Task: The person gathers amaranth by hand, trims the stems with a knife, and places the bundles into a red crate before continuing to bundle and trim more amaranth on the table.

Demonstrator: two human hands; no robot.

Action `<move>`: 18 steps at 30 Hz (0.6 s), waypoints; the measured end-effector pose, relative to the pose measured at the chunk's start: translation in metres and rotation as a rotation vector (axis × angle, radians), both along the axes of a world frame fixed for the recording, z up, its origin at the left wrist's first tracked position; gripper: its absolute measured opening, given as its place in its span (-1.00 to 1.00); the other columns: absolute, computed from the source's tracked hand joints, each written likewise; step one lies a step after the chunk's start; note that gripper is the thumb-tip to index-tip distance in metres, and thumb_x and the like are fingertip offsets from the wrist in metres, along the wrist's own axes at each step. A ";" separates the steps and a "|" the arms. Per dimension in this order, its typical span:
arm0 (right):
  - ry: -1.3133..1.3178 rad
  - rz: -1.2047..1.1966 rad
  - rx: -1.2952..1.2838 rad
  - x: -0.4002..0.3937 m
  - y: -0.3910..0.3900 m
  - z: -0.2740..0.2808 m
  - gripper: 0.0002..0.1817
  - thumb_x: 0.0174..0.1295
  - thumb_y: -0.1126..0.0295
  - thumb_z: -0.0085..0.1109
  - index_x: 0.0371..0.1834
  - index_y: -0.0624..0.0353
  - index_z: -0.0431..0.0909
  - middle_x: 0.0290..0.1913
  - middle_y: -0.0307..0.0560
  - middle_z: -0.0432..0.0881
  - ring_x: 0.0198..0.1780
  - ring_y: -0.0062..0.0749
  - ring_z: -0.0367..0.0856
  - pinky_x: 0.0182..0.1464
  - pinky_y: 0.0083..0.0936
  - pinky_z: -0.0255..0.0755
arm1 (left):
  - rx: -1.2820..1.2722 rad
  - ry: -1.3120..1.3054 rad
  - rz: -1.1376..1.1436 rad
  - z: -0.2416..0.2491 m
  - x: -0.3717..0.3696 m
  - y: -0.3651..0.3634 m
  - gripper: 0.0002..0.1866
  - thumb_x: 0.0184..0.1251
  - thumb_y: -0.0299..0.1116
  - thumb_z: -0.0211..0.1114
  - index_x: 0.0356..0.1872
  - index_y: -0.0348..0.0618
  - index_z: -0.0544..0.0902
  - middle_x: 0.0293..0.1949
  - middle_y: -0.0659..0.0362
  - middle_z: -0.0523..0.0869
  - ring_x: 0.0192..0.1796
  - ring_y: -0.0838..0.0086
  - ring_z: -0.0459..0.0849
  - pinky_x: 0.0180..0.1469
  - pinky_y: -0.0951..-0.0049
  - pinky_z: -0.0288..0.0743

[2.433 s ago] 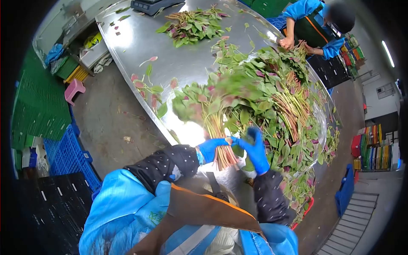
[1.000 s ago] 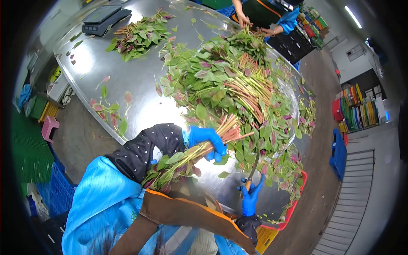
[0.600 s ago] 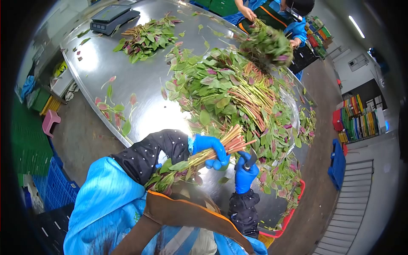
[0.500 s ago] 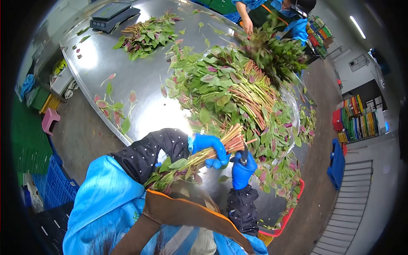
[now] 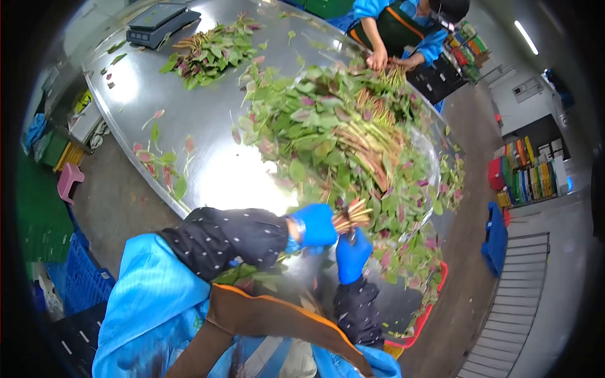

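Note:
In a blue glove, my left hand [image 5: 315, 225] is closed around a bunch of amaranth stems [image 5: 354, 216]. The pale, reddish cut ends point right, and its leaves hang down below my sleeve, partly hidden. My right hand [image 5: 354, 257], also gloved in blue, is closed just below the stem ends. A small dark tool shows at its fingers; its shape is mostly hidden. Beyond both hands lies a large heap of amaranth [image 5: 321, 120], green and purple leaves with reddish stems, on the metal table [image 5: 214, 132].
A co-worker's hands [image 5: 378, 60] grip a bunch at the heap's far side. A grey scale [image 5: 161, 25] and a smaller amaranth pile [image 5: 211, 53] sit at the far left. Loose leaves [image 5: 165, 164] lie near the left edge. A red crate rim [image 5: 428, 315] stands at right.
My left hand has turned and moved slightly with the bunch, the stem ends now lower. My right hand has shifted slightly left and down. The co-worker's bunch has come down onto the heap.

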State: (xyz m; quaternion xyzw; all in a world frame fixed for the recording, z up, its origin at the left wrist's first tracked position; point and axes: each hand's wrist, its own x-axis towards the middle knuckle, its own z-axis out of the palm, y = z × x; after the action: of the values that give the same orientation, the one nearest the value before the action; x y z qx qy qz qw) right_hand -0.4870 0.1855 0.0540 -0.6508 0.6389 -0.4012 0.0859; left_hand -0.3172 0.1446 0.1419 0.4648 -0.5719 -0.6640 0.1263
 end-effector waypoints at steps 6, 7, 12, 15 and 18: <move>0.335 0.006 0.268 -0.077 0.042 -0.046 -0.85 -0.01 0.34 0.18 -0.37 0.12 0.57 -0.49 0.02 0.59 -0.43 -0.03 0.57 -0.36 -0.19 0.42 | -0.757 -0.350 -0.008 0.012 0.014 0.008 -0.73 -0.17 -0.37 0.20 -0.34 -0.19 0.61 -0.45 -0.06 0.64 -0.35 0.04 0.63 -0.30 0.20 0.52; 0.420 0.010 0.543 -0.106 0.054 -0.059 -0.77 0.00 0.32 0.19 -0.24 0.07 0.60 -0.38 0.05 0.62 -0.30 0.01 0.60 -0.23 -0.23 0.47 | -0.924 -0.228 0.059 0.027 0.028 0.002 -0.70 -0.13 -0.36 0.25 -0.27 -0.15 0.61 -0.44 -0.04 0.64 -0.37 0.05 0.63 -0.32 0.24 0.52; -0.171 0.300 0.542 -0.103 0.033 0.051 -0.14 -0.24 0.42 0.41 0.24 0.30 0.22 0.11 0.11 0.42 0.12 -0.20 0.42 0.14 -0.37 0.28 | -0.336 0.664 -0.136 0.085 0.073 -0.070 -0.86 0.01 -0.48 0.31 -0.41 -0.25 0.54 -0.48 0.20 0.57 -0.41 0.56 0.56 -0.31 0.54 0.45; -0.346 0.430 0.147 -0.055 -0.003 0.138 0.14 -0.38 0.36 0.50 0.37 0.27 0.00 0.31 0.10 0.19 0.34 -0.22 0.15 0.35 -0.36 0.02 | -0.384 0.829 -0.090 0.097 0.058 -0.078 -0.81 0.04 -0.40 0.33 -0.39 -0.24 0.53 -0.48 0.19 0.56 -0.37 0.51 0.56 -0.25 0.50 0.44; -0.232 0.559 0.043 0.003 -0.036 0.156 0.29 -0.48 0.29 0.56 0.39 0.28 -0.13 0.35 0.10 0.10 0.36 -0.19 0.10 0.34 -0.33 0.03 | -0.362 0.968 0.026 0.108 0.034 -0.068 -0.82 0.06 -0.40 0.32 -0.37 -0.24 0.53 -0.47 0.18 0.56 -0.37 0.50 0.56 -0.24 0.49 0.43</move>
State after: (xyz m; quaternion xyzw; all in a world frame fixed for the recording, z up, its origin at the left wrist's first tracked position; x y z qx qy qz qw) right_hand -0.4837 0.1497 0.2099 -0.7494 0.4292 -0.4198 0.2792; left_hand -0.2830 0.0763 0.2494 0.0818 -0.5479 -0.6919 0.4631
